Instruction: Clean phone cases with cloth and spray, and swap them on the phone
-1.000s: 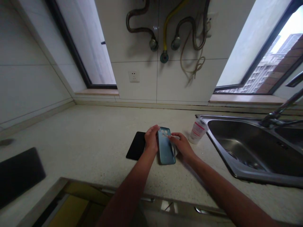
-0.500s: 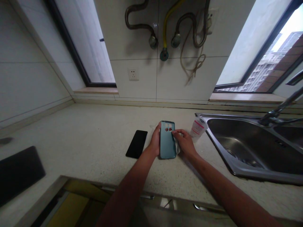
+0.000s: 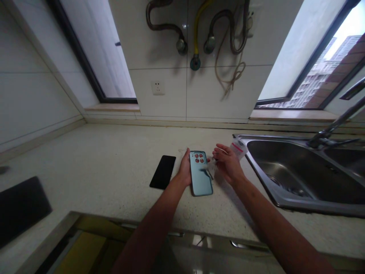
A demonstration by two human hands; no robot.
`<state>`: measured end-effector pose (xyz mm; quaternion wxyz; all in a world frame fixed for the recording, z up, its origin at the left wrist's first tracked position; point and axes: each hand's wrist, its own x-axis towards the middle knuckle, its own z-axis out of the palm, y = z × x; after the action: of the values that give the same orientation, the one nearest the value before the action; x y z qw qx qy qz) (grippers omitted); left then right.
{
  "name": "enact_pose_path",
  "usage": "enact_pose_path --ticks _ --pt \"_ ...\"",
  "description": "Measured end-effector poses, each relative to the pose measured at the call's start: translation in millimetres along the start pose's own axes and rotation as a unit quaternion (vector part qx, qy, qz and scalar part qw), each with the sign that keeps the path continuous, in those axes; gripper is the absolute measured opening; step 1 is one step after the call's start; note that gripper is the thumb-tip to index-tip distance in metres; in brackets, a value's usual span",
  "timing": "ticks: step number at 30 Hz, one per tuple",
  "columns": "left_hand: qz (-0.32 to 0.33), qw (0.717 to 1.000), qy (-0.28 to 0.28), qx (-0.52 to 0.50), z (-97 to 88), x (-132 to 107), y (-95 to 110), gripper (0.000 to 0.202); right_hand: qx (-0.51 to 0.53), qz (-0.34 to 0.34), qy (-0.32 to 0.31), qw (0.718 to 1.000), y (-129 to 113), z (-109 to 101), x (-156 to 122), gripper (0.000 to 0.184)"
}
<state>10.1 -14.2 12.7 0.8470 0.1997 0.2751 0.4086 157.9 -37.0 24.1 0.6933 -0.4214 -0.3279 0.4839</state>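
A pale blue-green phone case [image 3: 202, 182] with several round camera cutouts is in my left hand [image 3: 185, 167]. My left fingers wrap its left edge and reach behind it; a fingertip shows at the right edge. A dark reflection or mark crosses its middle. My right hand [image 3: 228, 161] is just right of the case, fingers loosely apart, apparently not touching it. Some clear, blurred plastic lies between them. Behind my right hand is a clear plastic bag [image 3: 238, 148] with a pink stripe. A black phone [image 3: 163, 172] lies screen up left of my left hand.
A steel sink [image 3: 273, 194] with a faucet [image 3: 323, 137] is set into the pale countertop [image 3: 114, 163] on the right. A dark flat object [image 3: 24, 209] lies at far left. Below the counter edge, an open space [image 3: 82, 247] shows yellow panels.
The case has turned, showing a different, shinier face, and has tilted slightly. My right hand has let go of its edge and moved right, toward the plastic bag.
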Motion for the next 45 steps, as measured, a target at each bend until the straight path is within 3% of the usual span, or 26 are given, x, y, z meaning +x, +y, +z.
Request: enact_pose_path --ticks 5,8,10,13,15,19,26,32,36,40,42,45 --pt "-0.03 0.999 -0.017 -0.011 0.9 1.0 -7.5 0.062 -0.045 -0.099 0.013 0.994 2.8 15.7 -8.5 0.042" --pt "-0.057 0.998 -0.002 -0.018 -0.7 0.7 -11.3 0.057 -0.094 -0.168 -0.044 0.98 8.8 24.9 -14.1 0.04" --pt "-0.069 0.997 0.019 -0.016 -1.9 0.3 -11.7 0.054 -0.167 -0.227 -0.093 0.955 13.1 26.3 -16.1 0.042" --pt "-0.07 0.996 0.045 -0.022 -2.4 0.0 -9.2 0.055 -0.298 -0.303 -0.106 0.899 16.9 22.2 -16.8 0.045" --pt "-0.056 0.996 0.057 -0.033 -1.6 0.3 -6.9 0.054 -0.351 -0.319 -0.11 0.874 17.0 18.3 -16.6 0.041" --pt "-0.033 0.996 0.065 -0.046 1.3 0.4 -4.9 0.052 -0.423 -0.317 -0.125 0.839 13.3 13.4 -16.3 0.015" --pt "-0.072 0.997 0.018 -0.017 5.7 -2.8 -9.3 0.055 -0.438 -0.362 -0.038 0.822 10.0 9.0 -13.0 0.02" --pt "-0.067 0.996 0.034 -0.043 6.4 -4.0 -8.7 0.056 -0.541 -0.367 -0.175 0.737 29.4 11.9 -15.8 0.026" --pt "-0.05 0.996 0.044 -0.06 4.5 -2.4 -6.8 0.06 -0.547 -0.371 -0.213 0.72 30.9 13.5 -19.3 0.024" --pt "-0.025 0.996 0.043 -0.072 2.3 -0.3 -1.8 0.064 -0.524 -0.379 -0.316 0.694 17.0 11.9 -24.6 0.019" --pt "-0.014 0.997 0.043 -0.067 1.1 -0.7 0.7 0.067 -0.513 -0.342 -0.395 0.682 6.9 10.8 -29.1 0.018" --pt "-0.001 0.997 0.061 -0.037 -0.1 -2.9 2.0 0.071 -0.474 -0.216 -0.529 0.67 -7.4 9.5 -36.6 0.017"
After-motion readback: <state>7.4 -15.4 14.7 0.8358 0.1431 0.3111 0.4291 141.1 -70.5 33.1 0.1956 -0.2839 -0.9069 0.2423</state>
